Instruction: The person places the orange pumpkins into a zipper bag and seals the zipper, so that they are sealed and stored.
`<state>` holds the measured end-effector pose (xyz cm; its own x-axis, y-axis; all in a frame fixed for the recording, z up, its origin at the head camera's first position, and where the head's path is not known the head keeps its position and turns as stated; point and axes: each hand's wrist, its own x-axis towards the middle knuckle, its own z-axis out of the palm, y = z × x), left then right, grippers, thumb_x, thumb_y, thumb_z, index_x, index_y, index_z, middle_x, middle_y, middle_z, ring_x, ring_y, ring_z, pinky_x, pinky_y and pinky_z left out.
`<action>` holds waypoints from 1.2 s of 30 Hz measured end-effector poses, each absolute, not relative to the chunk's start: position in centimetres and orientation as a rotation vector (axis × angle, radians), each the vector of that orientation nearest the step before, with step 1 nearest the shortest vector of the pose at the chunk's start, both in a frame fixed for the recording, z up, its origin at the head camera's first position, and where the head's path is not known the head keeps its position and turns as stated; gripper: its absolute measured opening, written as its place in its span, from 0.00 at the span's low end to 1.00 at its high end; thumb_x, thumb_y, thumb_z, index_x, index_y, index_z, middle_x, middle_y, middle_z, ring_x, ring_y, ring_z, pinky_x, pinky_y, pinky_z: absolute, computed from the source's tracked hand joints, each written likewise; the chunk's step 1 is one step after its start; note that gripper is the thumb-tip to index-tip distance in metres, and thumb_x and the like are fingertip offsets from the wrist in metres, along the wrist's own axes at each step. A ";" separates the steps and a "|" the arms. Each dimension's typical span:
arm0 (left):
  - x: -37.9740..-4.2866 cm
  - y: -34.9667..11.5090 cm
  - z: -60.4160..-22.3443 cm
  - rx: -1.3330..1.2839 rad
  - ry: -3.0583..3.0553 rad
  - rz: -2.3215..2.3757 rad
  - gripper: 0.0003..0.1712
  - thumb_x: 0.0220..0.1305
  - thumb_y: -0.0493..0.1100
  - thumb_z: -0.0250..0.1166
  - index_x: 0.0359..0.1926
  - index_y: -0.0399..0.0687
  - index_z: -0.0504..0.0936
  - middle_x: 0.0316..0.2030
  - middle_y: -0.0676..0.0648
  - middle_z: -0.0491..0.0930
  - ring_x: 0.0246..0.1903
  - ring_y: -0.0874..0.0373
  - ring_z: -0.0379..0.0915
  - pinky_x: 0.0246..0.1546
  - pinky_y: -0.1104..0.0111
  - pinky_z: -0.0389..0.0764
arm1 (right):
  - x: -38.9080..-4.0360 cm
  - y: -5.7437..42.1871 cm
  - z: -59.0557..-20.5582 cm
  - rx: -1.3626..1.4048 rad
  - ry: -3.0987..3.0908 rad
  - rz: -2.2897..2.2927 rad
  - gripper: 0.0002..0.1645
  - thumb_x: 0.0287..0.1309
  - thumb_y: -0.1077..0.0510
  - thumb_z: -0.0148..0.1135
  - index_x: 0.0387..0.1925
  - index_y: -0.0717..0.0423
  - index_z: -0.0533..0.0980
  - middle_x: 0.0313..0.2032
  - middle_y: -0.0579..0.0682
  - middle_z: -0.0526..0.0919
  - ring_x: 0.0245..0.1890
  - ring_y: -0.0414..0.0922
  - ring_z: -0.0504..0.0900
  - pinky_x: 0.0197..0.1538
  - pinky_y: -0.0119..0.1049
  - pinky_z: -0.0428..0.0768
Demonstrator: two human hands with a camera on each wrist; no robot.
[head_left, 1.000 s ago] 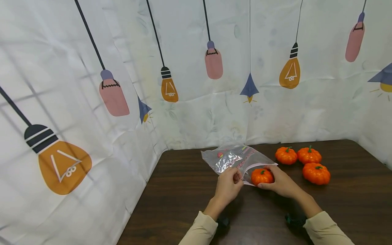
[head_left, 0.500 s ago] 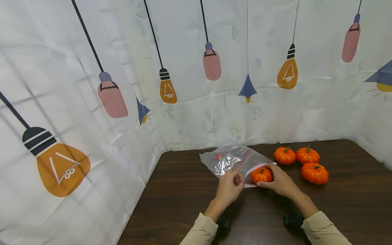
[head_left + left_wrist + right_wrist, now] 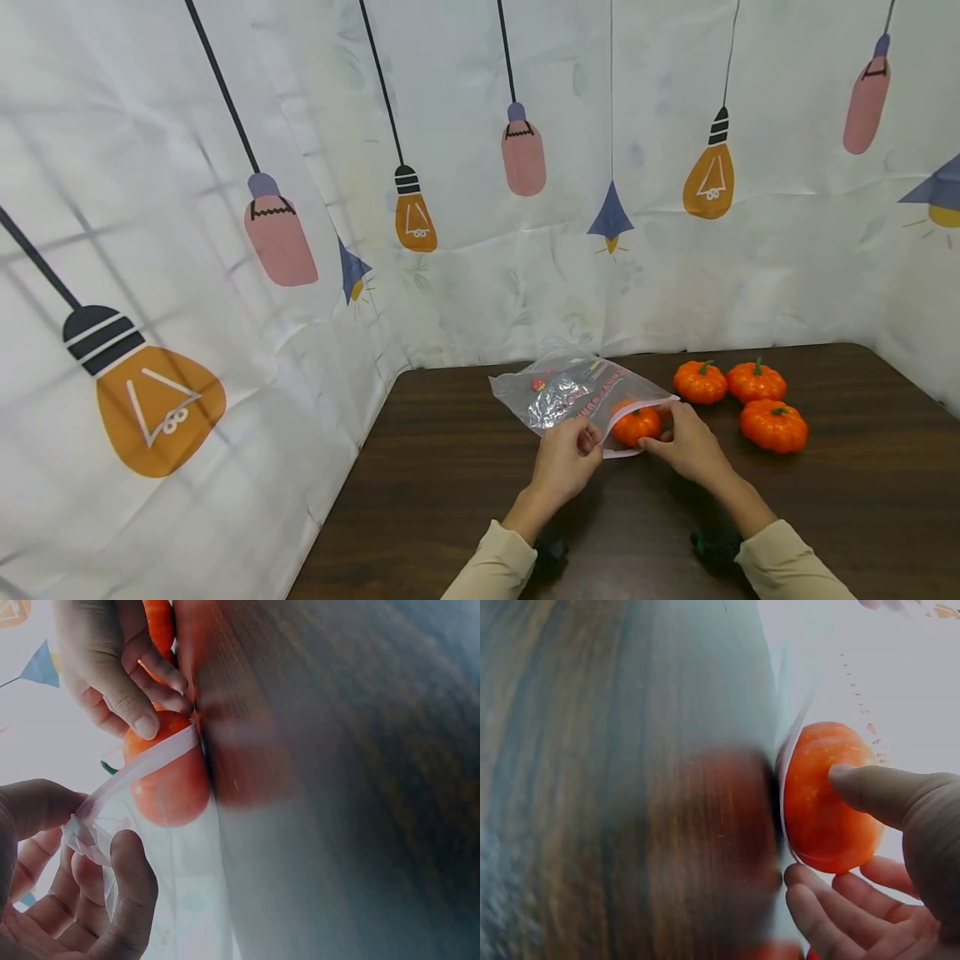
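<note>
A clear plastic zip bag (image 3: 562,396) with red print and a pale pink edge lies on the table, its mouth facing right. My left hand (image 3: 562,458) pinches the near corner of that mouth; the left wrist view shows the gathered plastic between thumb and fingers. Just inside the mouth sits a small orange pumpkin (image 3: 636,427), glossy with a green stem. My right hand (image 3: 692,446) holds it from the right, thumb (image 3: 862,784) against its side and fingers bent at its other side. The pink edge (image 3: 159,755) crosses over the pumpkin in the left wrist view.
Three more orange pumpkins stand right of the bag: one at the back (image 3: 701,382), one beside it (image 3: 757,381) and one nearer (image 3: 775,426). The dark wooden table (image 3: 420,483) meets a white curtain (image 3: 465,308) printed with lamps.
The pumpkin has moved slightly left, deeper into the bag, so the pink edge now crosses it. The right thumb and fingers have shifted back towards its right side. The left hand keeps its pinch.
</note>
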<state>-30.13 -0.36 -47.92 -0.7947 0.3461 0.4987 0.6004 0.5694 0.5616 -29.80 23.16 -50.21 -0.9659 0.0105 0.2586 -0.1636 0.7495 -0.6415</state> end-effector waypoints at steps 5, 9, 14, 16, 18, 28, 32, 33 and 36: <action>-30.2 -0.4 -47.9 -0.769 -2.461 -1.056 0.07 0.52 0.37 0.71 0.27 0.54 0.82 0.20 0.57 0.78 0.21 0.75 0.65 0.26 0.82 0.66 | -29.8 23.2 -50.2 0.094 -2.709 1.041 0.37 0.54 0.51 0.76 0.56 0.69 0.71 0.47 0.64 0.78 0.36 0.48 0.81 0.37 0.38 0.78; -30.1 -0.4 -47.8 -0.780 -2.461 -1.064 0.06 0.53 0.37 0.71 0.28 0.53 0.83 0.21 0.56 0.80 0.22 0.75 0.68 0.27 0.83 0.68 | -29.8 23.3 -50.2 0.059 -2.718 1.046 0.30 0.56 0.51 0.74 0.50 0.66 0.72 0.41 0.59 0.81 0.34 0.46 0.79 0.36 0.39 0.77; -30.2 -0.4 -47.7 -0.778 -2.472 -1.087 0.06 0.54 0.36 0.71 0.28 0.52 0.84 0.23 0.55 0.82 0.23 0.74 0.70 0.29 0.83 0.70 | -29.7 23.3 -50.1 0.030 -2.737 1.059 0.22 0.58 0.50 0.73 0.42 0.60 0.73 0.32 0.52 0.81 0.29 0.45 0.75 0.32 0.37 0.72; -30.2 -0.4 -47.7 -0.777 -2.476 -1.090 0.06 0.54 0.36 0.71 0.28 0.52 0.84 0.23 0.56 0.82 0.23 0.75 0.71 0.29 0.83 0.71 | -29.7 23.2 -50.1 0.037 -2.729 1.060 0.19 0.58 0.50 0.73 0.39 0.58 0.74 0.30 0.50 0.81 0.28 0.44 0.74 0.32 0.37 0.71; -30.2 -0.4 -47.6 -0.776 -2.479 -1.096 0.05 0.54 0.36 0.71 0.29 0.52 0.84 0.24 0.56 0.83 0.23 0.75 0.71 0.29 0.83 0.71 | -29.7 23.2 -50.0 0.049 -2.717 1.063 0.17 0.58 0.51 0.72 0.38 0.57 0.75 0.30 0.48 0.82 0.28 0.43 0.74 0.32 0.37 0.71; -30.1 -0.5 -47.5 -0.792 -2.501 -1.117 0.02 0.58 0.38 0.71 0.31 0.50 0.86 0.25 0.55 0.84 0.24 0.75 0.71 0.29 0.84 0.72 | -30.0 23.1 -50.3 0.171 -2.702 1.135 0.17 0.61 0.53 0.71 0.45 0.60 0.79 0.38 0.51 0.88 0.36 0.42 0.83 0.39 0.36 0.80; -30.2 -0.5 -47.6 -0.789 -2.506 -1.135 0.01 0.58 0.38 0.71 0.32 0.48 0.86 0.26 0.54 0.85 0.24 0.76 0.71 0.29 0.83 0.72 | -30.0 23.0 -50.3 0.224 -2.710 1.166 0.20 0.62 0.53 0.71 0.50 0.61 0.80 0.40 0.52 0.87 0.36 0.40 0.82 0.38 0.32 0.79; -30.2 -0.5 -47.6 -0.789 -2.506 -1.140 0.01 0.58 0.38 0.71 0.33 0.48 0.86 0.26 0.54 0.85 0.24 0.76 0.71 0.29 0.83 0.72 | -30.0 23.0 -50.3 0.239 -2.716 1.174 0.22 0.62 0.52 0.71 0.51 0.61 0.80 0.41 0.52 0.87 0.35 0.40 0.82 0.37 0.31 0.78; -30.1 -0.5 -47.5 -0.788 -2.507 -1.150 0.02 0.57 0.37 0.71 0.33 0.47 0.86 0.26 0.53 0.85 0.24 0.76 0.70 0.29 0.84 0.72 | -29.9 22.9 -50.1 0.280 -2.737 1.202 0.25 0.63 0.52 0.70 0.55 0.63 0.78 0.41 0.53 0.86 0.34 0.40 0.80 0.35 0.31 0.77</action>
